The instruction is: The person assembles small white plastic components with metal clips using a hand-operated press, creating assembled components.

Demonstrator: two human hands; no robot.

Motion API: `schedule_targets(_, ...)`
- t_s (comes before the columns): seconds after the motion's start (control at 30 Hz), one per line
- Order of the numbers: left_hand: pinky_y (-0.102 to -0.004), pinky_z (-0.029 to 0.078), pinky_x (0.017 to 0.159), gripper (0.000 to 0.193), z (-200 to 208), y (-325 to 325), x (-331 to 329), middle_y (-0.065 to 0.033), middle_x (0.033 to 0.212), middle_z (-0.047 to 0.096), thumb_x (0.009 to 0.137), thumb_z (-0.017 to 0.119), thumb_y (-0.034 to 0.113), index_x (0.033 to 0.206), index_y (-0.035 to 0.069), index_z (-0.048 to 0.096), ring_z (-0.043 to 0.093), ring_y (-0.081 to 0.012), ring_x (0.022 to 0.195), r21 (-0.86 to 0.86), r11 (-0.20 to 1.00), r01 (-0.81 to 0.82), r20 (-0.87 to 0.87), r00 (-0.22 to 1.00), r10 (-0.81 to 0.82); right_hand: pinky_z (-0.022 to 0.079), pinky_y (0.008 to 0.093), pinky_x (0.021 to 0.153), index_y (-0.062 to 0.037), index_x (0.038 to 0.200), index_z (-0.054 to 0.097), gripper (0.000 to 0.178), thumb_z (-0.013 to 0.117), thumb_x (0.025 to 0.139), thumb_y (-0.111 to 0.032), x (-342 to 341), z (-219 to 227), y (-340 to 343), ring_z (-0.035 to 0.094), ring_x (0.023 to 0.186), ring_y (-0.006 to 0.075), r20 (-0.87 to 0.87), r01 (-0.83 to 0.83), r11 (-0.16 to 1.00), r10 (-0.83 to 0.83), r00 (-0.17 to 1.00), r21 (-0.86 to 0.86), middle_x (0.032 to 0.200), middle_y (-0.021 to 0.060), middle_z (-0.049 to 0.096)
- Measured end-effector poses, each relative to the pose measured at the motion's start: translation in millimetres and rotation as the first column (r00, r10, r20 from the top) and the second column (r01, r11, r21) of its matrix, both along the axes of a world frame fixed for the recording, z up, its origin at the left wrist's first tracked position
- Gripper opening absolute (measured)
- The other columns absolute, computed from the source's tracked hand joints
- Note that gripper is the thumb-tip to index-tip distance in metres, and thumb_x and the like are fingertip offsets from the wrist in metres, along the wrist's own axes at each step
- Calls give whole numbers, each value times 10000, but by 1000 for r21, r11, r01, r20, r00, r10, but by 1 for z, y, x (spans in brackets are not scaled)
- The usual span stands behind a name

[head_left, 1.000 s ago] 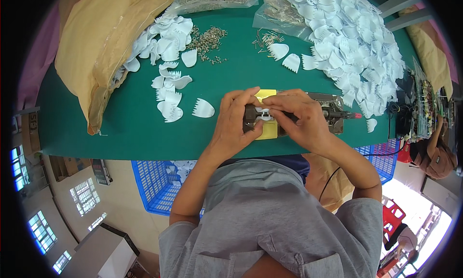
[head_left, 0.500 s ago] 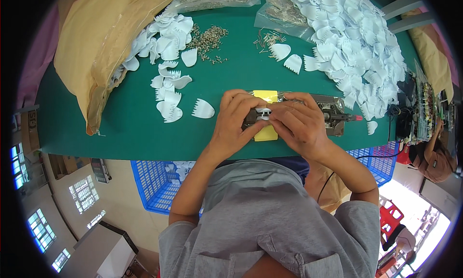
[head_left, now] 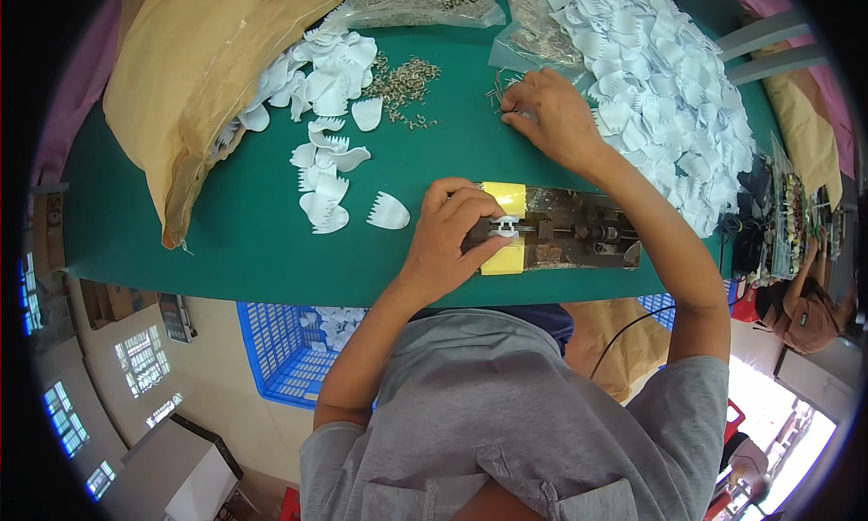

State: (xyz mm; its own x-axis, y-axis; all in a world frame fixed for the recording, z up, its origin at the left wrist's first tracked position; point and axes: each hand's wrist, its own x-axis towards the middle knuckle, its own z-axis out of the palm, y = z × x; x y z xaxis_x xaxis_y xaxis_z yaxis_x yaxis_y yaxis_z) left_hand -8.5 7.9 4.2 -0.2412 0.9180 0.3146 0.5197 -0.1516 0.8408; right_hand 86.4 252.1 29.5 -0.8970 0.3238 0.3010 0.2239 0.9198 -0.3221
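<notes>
My left hand (head_left: 457, 236) is closed on a small white toothed plastic clip (head_left: 506, 226), thumb and forefinger pinching it at the left end of a dark metal jig (head_left: 579, 230). Yellow tape (head_left: 504, 198) wraps the jig around that spot. Farther up the table, my right hand (head_left: 550, 114) is closed among thin metal pins (head_left: 495, 94); its fingertips meet at the small heap, and whatever lies between them is too small to make out. Several loose white toothed plastic pieces (head_left: 388, 211) lie left of my left hand.
A tall heap of white pieces (head_left: 655, 96) spreads on the right. At the left, a brown paper sack (head_left: 194, 87) spills more; a pile of small metal springs (head_left: 405, 82) lies beside them. Clear bags (head_left: 420, 1) line the far side. A blue basket (head_left: 271, 354) stands below the table edge.
My right hand has left the jig and moved up to the metal pins. My left hand still holds the white clip at the jig. The jig's red-tipped lever no longer shows at its right.
</notes>
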Motion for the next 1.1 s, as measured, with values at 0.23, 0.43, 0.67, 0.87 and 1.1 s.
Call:
schedule_targets(0.23, -400, 465, 992, 320, 0, 0, -1, -54, 1108, 683, 811, 869, 117, 1070, 82, 684, 548, -288, 1157, 12, 1000, 5, 6, 1000, -5, 492, 432, 820, -41, 884, 665, 112, 740, 884, -124, -5, 0, 8, 600, 868, 304, 138, -176, 983, 169, 976, 44, 843, 102, 644)
schedule_targets(0.43, -402, 466, 991, 328, 0, -1, 0, -54, 1130, 679, 804, 870, 112, 1084, 84, 701, 542, -293, 1179, 17, 1000, -14, -19, 1000, 14, 530, 360, 771, -45, 1017, 690, 167, 766, 868, -34, 59, 58, -79, 656, 857, 260, 11, -61, 802, 84, 996, -594, 871, 91, 680)
schedule_targets(0.67, -404, 466, 995, 356, 1, 1, -1, -57, 1132, 676, 787, 881, 106, 1099, 91, 712, 537, -292, 1188, 8, 1000, -6, 4, 1000, 6, 563, 326, 814, -33, 1032, 724, 234, 824, 827, 18, 73, 62, -95, 675, 927, 220, 51, -76, 912, 106, 993, -403, 998, 79, 717)
schedule_targets(0.87, -406, 467, 997, 348, -2, -1, -1, -63, 1132, 678, 793, 875, 107, 1096, 86, 705, 540, -297, 1189, 10, 1000, -15, -10, 1000, 15, 532, 353, 720, -65, 1074, 728, 238, 804, 850, -39, 61, 63, -82, 685, 849, 239, -17, -8, 801, -2, 1000, -599, 893, 72, 715)
schedule_targets(1.1, -410, 465, 1009, 339, -3, -1, 0, -61, 1128, 680, 806, 861, 131, 1101, 75, 703, 537, -298, 1187, 18, 1000, 3, -11, 1000, -3, 574, 372, 734, -42, 1042, 763, 179, 753, 896, -145, -39, 5, -37, 733, 826, 266, 12, -15, 858, 24, 1000, -514, 921, 112, 758)
